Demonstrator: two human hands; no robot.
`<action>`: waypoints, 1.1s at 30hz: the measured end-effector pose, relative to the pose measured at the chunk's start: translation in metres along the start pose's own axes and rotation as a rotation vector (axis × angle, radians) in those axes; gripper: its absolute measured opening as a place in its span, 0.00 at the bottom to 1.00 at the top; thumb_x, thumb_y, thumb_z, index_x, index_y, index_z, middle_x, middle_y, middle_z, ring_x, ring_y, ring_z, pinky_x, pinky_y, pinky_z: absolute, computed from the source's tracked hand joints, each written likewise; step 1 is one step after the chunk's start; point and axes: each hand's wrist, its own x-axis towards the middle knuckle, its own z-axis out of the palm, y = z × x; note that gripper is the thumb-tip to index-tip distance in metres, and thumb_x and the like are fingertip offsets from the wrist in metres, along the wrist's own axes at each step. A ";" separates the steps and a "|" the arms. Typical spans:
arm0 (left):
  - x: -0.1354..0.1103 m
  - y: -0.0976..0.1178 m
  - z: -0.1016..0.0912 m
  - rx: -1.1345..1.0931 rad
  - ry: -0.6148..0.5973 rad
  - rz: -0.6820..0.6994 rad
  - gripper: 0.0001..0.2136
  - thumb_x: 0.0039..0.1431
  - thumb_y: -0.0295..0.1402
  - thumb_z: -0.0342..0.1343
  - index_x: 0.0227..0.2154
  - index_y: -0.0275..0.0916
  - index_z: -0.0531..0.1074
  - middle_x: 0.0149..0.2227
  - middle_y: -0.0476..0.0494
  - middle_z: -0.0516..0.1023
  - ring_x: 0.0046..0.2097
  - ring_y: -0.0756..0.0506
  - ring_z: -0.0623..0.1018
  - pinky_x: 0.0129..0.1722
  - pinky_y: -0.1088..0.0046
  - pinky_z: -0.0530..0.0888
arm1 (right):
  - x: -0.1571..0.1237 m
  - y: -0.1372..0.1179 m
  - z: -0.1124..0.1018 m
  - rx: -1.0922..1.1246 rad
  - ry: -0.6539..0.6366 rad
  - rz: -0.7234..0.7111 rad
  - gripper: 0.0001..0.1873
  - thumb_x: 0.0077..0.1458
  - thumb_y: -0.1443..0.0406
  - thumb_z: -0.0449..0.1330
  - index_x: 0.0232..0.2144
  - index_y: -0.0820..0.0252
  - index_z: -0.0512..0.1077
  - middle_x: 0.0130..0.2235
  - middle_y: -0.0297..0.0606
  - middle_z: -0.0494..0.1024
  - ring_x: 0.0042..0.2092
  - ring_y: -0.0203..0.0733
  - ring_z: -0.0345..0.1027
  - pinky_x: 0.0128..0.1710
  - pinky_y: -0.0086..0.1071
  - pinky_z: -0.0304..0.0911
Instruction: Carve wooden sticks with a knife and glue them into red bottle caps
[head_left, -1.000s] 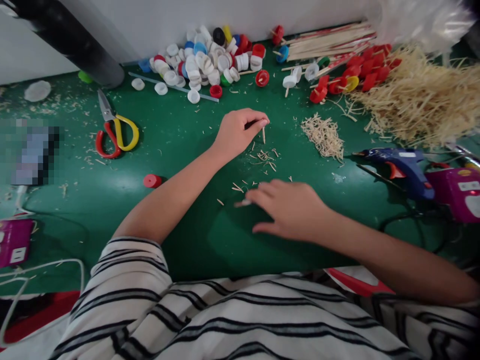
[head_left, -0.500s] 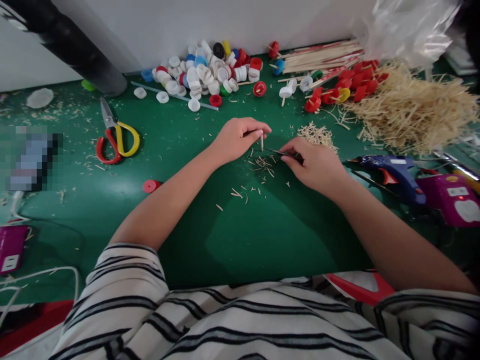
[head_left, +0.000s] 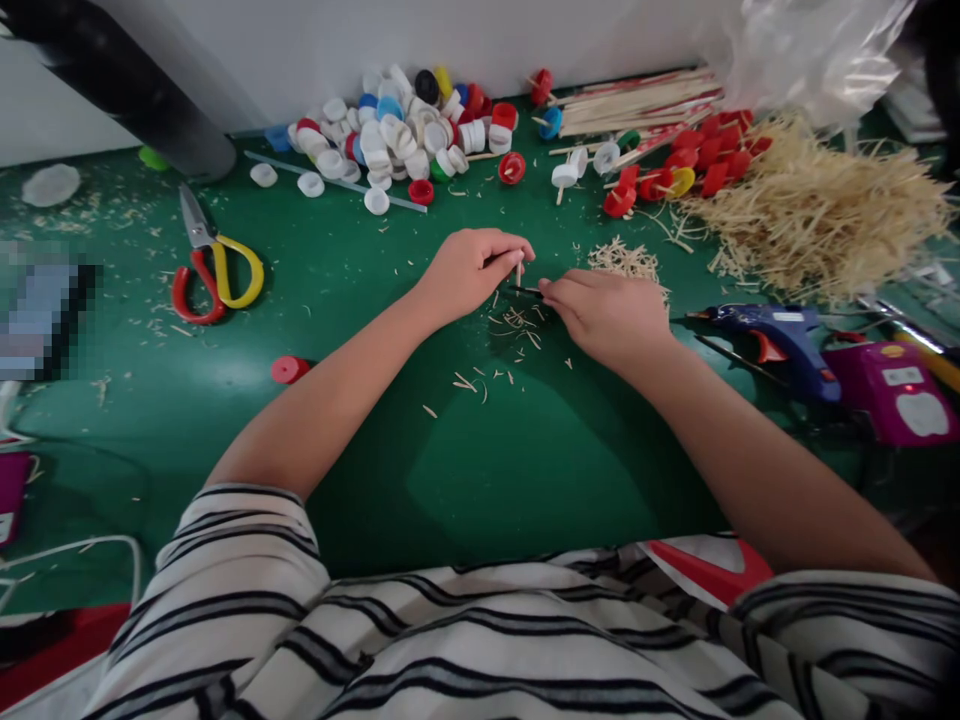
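My left hand (head_left: 469, 268) is closed in a pinch on a short wooden stick (head_left: 519, 272) that points down at the green table (head_left: 375, 300). My right hand (head_left: 604, 315) is closed on a thin dark blade-like tool (head_left: 525, 291) whose tip reaches the stick's lower end. Small wood shavings (head_left: 517, 325) lie scattered just below both hands. A little heap of cut stick pieces (head_left: 626, 262) sits right behind my right hand.
A pile of bottle caps (head_left: 409, 125) lies at the back, with red caps on sticks (head_left: 675, 170) and a big heap of wooden sticks (head_left: 817, 210) to the right. Scissors (head_left: 206, 260) lie left, a lone red cap (head_left: 289, 369) nearer. A blue glue gun (head_left: 772, 335) and purple box (head_left: 896, 390) sit right.
My right hand rose from the table's middle to meet my left hand, now gripping the dark tool against the stick. My left hand barely moved.
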 end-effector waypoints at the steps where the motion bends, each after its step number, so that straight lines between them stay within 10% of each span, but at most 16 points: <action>1: 0.000 -0.001 0.001 0.000 0.003 0.004 0.14 0.72 0.33 0.52 0.45 0.39 0.85 0.37 0.44 0.85 0.38 0.47 0.81 0.45 0.67 0.76 | 0.000 -0.001 0.000 -0.001 -0.008 0.003 0.23 0.76 0.60 0.45 0.50 0.54 0.81 0.47 0.40 0.87 0.44 0.45 0.77 0.30 0.38 0.43; 17: 0.000 -0.003 0.002 -0.025 -0.010 0.007 0.13 0.73 0.31 0.52 0.43 0.38 0.82 0.36 0.46 0.83 0.37 0.48 0.80 0.44 0.67 0.76 | -0.003 0.000 -0.010 -0.004 -0.140 0.053 0.19 0.73 0.61 0.49 0.47 0.53 0.80 0.49 0.39 0.86 0.42 0.46 0.76 0.29 0.38 0.43; 33: 0.001 0.002 -0.008 -0.059 -0.063 -0.011 0.13 0.68 0.26 0.51 0.42 0.37 0.82 0.43 0.43 0.85 0.41 0.48 0.81 0.50 0.66 0.77 | 0.001 0.017 0.011 0.128 0.040 0.027 0.21 0.75 0.55 0.49 0.49 0.51 0.82 0.50 0.40 0.86 0.46 0.46 0.78 0.32 0.37 0.51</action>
